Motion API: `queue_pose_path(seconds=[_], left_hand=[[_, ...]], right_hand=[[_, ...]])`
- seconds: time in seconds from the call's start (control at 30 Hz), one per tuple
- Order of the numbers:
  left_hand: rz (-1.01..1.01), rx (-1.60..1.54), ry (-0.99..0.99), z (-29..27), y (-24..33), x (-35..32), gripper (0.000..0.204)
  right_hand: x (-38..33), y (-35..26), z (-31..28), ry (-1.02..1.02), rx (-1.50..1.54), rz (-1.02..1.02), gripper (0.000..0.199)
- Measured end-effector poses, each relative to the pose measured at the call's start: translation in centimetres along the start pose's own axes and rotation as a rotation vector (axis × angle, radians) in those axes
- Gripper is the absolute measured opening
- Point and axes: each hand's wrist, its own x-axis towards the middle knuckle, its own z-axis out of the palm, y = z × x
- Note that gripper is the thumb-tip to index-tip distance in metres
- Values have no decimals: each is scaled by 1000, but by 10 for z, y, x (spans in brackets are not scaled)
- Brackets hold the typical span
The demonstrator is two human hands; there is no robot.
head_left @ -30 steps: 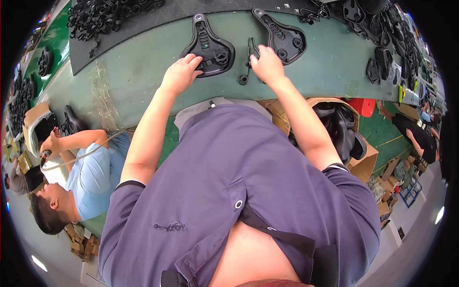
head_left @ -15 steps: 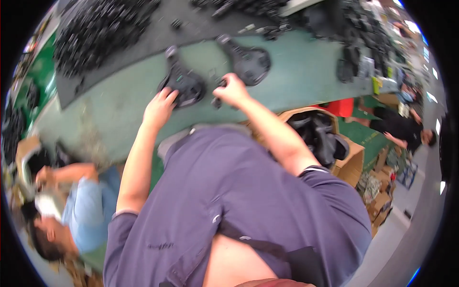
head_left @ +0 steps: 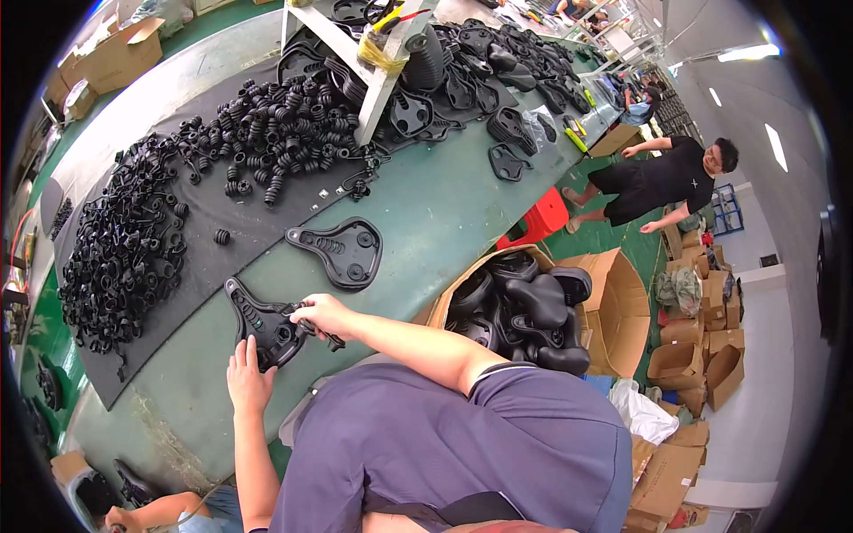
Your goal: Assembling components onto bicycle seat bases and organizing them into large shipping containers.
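A black bicycle saddle base (head_left: 242, 305) lies underside up on the green table in front of me, its narrow nose pointing away. My left hand (head_left: 251, 380) rests at its wide rear edge, with fingers stretched out and touching the rim. Over the right side of the same base, my right hand (head_left: 323, 316) is closed on a small black bracket-like part (head_left: 332, 340); the fingers partly hide it, so its exact kind is unclear. A second saddle base (head_left: 342, 253) lies underside up, farther off to the right, untouched.
A dark mat (head_left: 222, 266) carries heaps of black ribbed springs (head_left: 293, 133) and small black clamps (head_left: 115, 266). A carton of black saddles (head_left: 538, 302) stands at my right. A red stool (head_left: 544, 216) and a person in black (head_left: 689, 173) are beyond. Another person's arm (head_left: 160, 511) is at lower left.
The view has swung, so the table and both saddle bases appear lower and farther left. My right hand has moved with its black part from between the bases to over the left one.
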Motion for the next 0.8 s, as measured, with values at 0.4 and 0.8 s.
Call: queue_pose_path(seconds=[0.4, 0.8], left_hand=[[26, -442, 33, -45, 80, 15, 41], [26, -366, 228, -35, 85, 9, 44]], right_hand=[[-4, 0, 53, 165, -286, -310, 53], [3, -9, 56, 70, -235, -363, 39]])
